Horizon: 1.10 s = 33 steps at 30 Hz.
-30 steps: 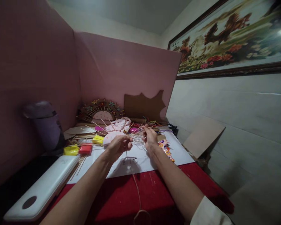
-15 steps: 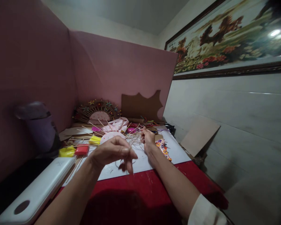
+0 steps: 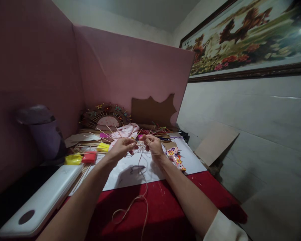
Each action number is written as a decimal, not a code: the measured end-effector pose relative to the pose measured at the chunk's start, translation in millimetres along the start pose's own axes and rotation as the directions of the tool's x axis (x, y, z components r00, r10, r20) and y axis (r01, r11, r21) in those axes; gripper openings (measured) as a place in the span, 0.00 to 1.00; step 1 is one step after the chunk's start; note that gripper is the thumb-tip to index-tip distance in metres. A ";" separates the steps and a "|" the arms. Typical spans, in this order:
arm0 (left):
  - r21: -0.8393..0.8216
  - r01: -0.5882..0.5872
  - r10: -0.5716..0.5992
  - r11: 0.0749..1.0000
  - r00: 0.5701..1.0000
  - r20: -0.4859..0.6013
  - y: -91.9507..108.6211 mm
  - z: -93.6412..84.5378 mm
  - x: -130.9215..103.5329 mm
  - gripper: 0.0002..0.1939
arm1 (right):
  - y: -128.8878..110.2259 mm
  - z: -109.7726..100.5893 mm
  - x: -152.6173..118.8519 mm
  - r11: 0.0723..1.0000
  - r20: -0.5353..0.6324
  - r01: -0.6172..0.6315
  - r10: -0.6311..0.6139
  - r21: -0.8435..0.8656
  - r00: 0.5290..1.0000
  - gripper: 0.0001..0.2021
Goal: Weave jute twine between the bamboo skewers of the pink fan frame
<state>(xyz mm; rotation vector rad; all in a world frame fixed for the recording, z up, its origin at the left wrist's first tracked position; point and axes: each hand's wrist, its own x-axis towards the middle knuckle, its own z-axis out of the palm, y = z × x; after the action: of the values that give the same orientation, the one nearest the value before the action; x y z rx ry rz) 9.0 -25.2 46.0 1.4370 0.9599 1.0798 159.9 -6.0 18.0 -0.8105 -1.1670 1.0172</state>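
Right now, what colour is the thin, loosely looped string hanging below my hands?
The thin, looped string is light brown, clearest in the head view.

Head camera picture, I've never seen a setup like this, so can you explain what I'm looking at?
There is no machine here: these are a person's own arms, seen by a camera worn on the head, looking forward and down. The bare left hand and right hand are close together above a white sheet. Twine trails from between them onto a red cloth; it seems pinched, but the exact grip is too small to make out. To the left lie a red packet, a yellow packet and a white oblong object. A flower-patterned thing lies beside the right hand.
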 end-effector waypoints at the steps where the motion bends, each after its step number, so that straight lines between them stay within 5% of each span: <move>1: -0.035 0.056 -0.054 0.998 0.996 0.072 -1.8 2.2 -1.8 0.11 | 0.0 1.5 -1.3 1.000 0.002 0.008 -0.008 -0.018 1.000 0.20; 6: -0.194 0.290 -0.208 0.937 0.911 0.356 -4.7 9.9 -10.0 0.12 | 2.1 2.0 -3.2 1.000 0.032 -0.016 0.016 0.009 0.999 0.19; 8: -0.180 0.301 -0.233 0.936 0.917 0.323 -6.2 11.7 -9.5 0.10 | 2.4 0.1 -2.2 0.997 0.059 -0.057 0.054 0.050 0.997 0.20; 13: 0.123 0.139 -0.134 0.983 0.990 -0.045 -15.0 11.0 -2.2 0.06 | -4.4 -10.3 3.9 0.929 0.126 -0.250 0.223 0.271 0.967 0.18; 17: 0.244 0.125 -0.140 0.962 0.989 0.046 -13.4 5.1 -1.1 0.08 | -11.8 -25.4 13.3 0.868 -0.049 -0.169 0.217 0.467 0.975 0.11; 21: 0.023 0.142 -0.143 0.990 0.988 0.063 -1.7 1.0 -4.8 0.08 | -10.9 -34.7 20.3 0.866 -0.251 -0.102 0.252 0.489 0.935 0.09; 24: -0.111 0.126 -0.134 0.986 0.989 -0.066 3.6 0.0 -5.7 0.06 | -7.2 -31.0 18.9 0.955 -0.375 -0.079 0.187 0.286 0.908 0.08; 27: -0.174 0.071 -0.098 0.982 0.983 -0.152 3.8 0.7 -5.2 0.06 | -5.0 -20.3 10.2 0.986 -0.444 0.047 -0.113 -0.159 0.889 0.11; 29: -0.187 0.035 -0.070 0.982 0.980 -0.186 3.2 1.7 -5.0 0.07 | -5.4 -12.7 2.3 0.889 -0.363 0.136 -0.314 -0.438 0.877 0.16; 33: -0.207 -0.014 -0.044 0.978 0.961 -0.273 3.1 2.9 -5.0 0.10 | -8.8 -4.4 -7.3 0.692 -0.273 0.164 -0.476 -0.703 0.836 0.20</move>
<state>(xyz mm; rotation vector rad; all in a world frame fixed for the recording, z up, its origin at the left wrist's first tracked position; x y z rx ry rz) 10.5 -31.2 48.3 1.1260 1.0182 1.3527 165.4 -15.9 22.5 -1.2518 -1.2144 0.0570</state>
